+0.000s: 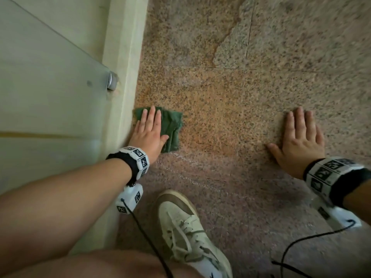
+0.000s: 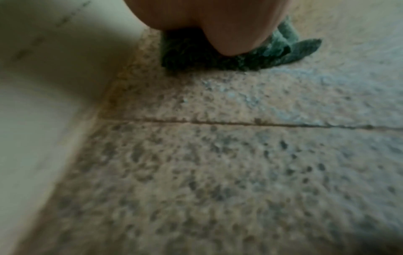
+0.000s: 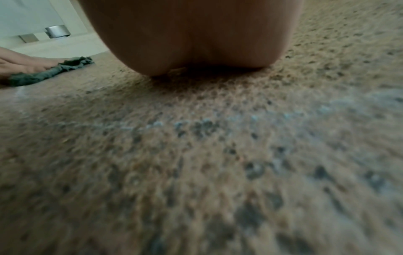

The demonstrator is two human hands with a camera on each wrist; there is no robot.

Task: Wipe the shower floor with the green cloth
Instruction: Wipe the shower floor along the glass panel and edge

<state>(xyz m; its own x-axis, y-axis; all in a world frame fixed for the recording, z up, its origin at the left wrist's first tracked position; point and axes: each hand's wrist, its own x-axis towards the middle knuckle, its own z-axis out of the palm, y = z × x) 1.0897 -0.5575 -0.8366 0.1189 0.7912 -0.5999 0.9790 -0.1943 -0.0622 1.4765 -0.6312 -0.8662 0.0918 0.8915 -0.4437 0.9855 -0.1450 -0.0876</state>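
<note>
A folded green cloth (image 1: 170, 127) lies flat on the speckled stone shower floor (image 1: 230, 101), tight against the pale curb at the left. My left hand (image 1: 149, 131) presses on it with straight fingers, palm down. In the left wrist view the heel of that hand (image 2: 209, 25) covers the cloth (image 2: 272, 51), whose crumpled edge sticks out to the right. My right hand (image 1: 299, 137) rests flat on the bare floor far to the right, fingers spread, holding nothing. The right wrist view shows that palm (image 3: 196, 38) on the stone and the cloth (image 3: 50, 72) at the far left.
A pale curb (image 1: 122, 97) runs along the floor's left side, with a glass panel (image 1: 46, 87) and its metal fitting (image 1: 112, 80) above it. My white shoe (image 1: 186, 227) stands near the bottom centre. Black cables (image 1: 301, 243) trail from both wristbands. A wet streak (image 1: 180, 157) crosses the floor.
</note>
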